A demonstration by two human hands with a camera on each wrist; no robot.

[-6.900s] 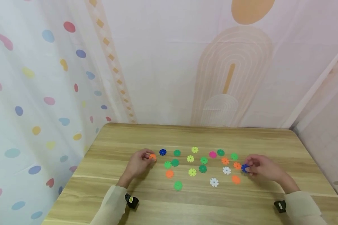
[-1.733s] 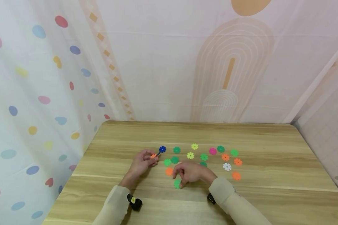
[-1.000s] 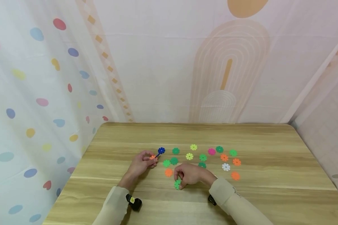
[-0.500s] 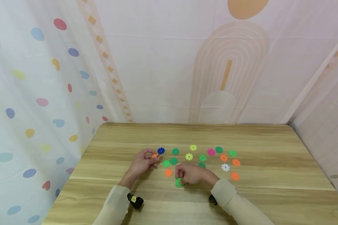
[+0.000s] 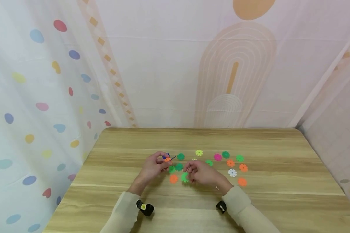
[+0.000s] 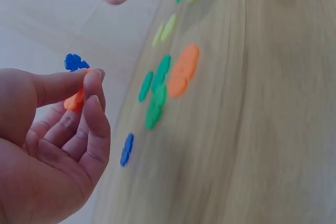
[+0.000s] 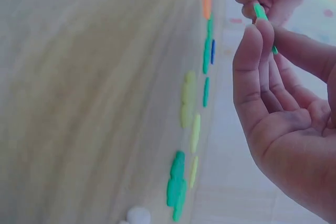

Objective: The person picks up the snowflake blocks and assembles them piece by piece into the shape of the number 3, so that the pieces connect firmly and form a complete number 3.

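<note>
The head camera is looking forward and down over the whole tabletop (image 5: 250,207); both wrist cameras are skimming close along it, sharing the scattered discs (image 6: 184,69).

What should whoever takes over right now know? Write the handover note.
Left hand: pinches an orange disc with a blue disc seemingly slotted into it.
Right hand: pinches a green disc close by, not touching that pair.
Done: orange and blue apparently joined.
Left: green disc not yet attached; a white disc, a pink disc and others lie flat on the table.
</note>
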